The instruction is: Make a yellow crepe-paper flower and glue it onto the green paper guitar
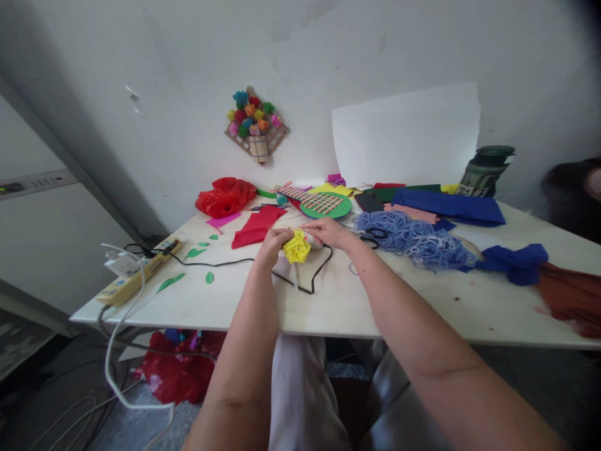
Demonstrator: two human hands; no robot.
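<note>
My left hand (271, 248) is closed on a yellow paper flower (297, 248) with folded petals, held just above the white table. Close beside it, my right hand (331, 232) has its fingers pinched together behind the flower's upper right side. What those fingers hold is too small and partly hidden to name; a thin pale line runs between the two hands there. A black cord (313, 285) loops under the hands, and its end disappears near my right hand. Below the flower a pale narrow strip (295, 275) shows.
Green paper leaves (195, 252) and a power strip (141, 272) lie left. Red paper (258, 225), a red bag (225, 196) and a green disc with woven strips (325, 205) sit behind. Scissors (374, 237), tangled blue yarn (413, 238) and blue cloth-like sheets (448, 207) are right.
</note>
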